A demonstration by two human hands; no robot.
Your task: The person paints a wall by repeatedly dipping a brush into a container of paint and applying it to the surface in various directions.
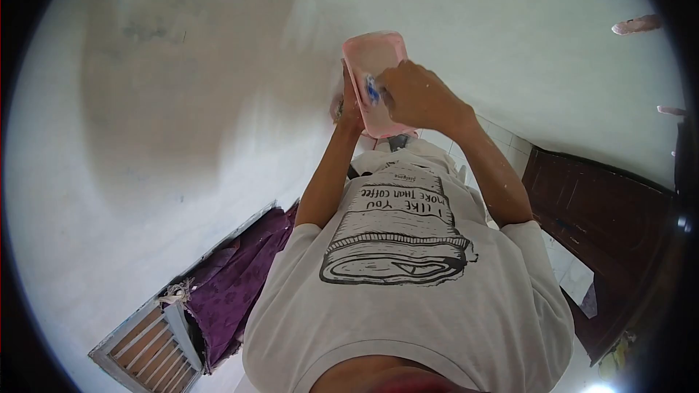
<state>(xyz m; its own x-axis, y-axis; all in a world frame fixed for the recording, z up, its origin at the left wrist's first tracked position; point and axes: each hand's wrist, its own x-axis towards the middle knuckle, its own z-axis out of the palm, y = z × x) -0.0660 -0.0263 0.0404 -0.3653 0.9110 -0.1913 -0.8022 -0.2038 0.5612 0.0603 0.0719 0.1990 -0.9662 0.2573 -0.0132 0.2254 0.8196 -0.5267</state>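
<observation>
My left hand (350, 102) grips the left side of a pink rectangular plastic tray (382, 120), its fingers partly hidden behind the rim. The tray is held tilted in front of my body, with some whitish smears inside. Over the tray's right side, my right hand (422, 94) is closed around a small tool (373, 90) with a blue and white part. That tool points into the tray; motion blur and my fingers hide its exact kind.
A pale wall (291, 44) with a large darker patch rises ahead and to the left. At lower left are a purple curtain (237, 284) and a slatted frame (156, 349). A dark brown wooden panel (597, 211) stands at right, with white floor tiles beside it.
</observation>
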